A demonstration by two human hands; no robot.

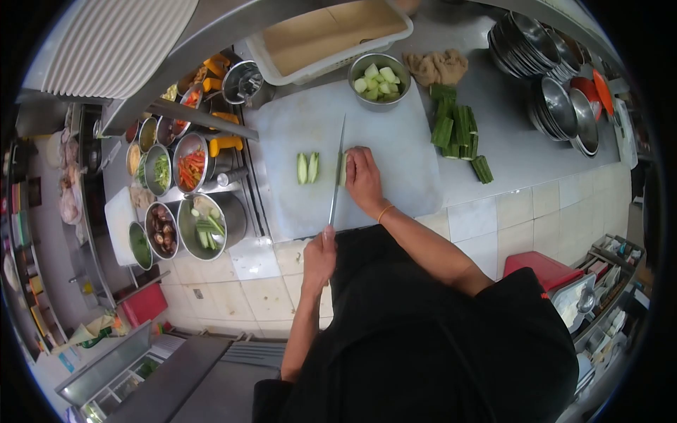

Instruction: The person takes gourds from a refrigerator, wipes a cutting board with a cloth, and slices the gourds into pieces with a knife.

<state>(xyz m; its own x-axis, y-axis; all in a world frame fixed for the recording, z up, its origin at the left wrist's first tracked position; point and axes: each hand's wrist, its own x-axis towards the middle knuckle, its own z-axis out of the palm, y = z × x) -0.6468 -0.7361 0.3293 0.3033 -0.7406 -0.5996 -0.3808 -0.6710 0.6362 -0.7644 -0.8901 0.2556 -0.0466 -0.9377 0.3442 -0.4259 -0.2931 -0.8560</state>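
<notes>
My left hand [319,259] is closed around the handle of a long kitchen knife [336,185], whose blade points away from me over a white cutting board [282,211]. On the board, the bent fingers of my right hand [363,182] press down on a pale green cucumber piece [343,170] right beside the blade. Two cut cucumber lengths [308,168] lie to the left of the knife. Peeled, cut chunks fill a metal bowl [379,102] at the board's far edge. Several dark green cucumber pieces [458,130] are piled right of the board.
Left of the board stand metal containers with red pepper strips [191,169], mushrooms [163,233] and green-and-white vegetables [206,229]. A white plastic tray [338,53] is behind the board. A brown cloth [436,68] and stacked metal bowls [553,106] sit on the steel counter at right.
</notes>
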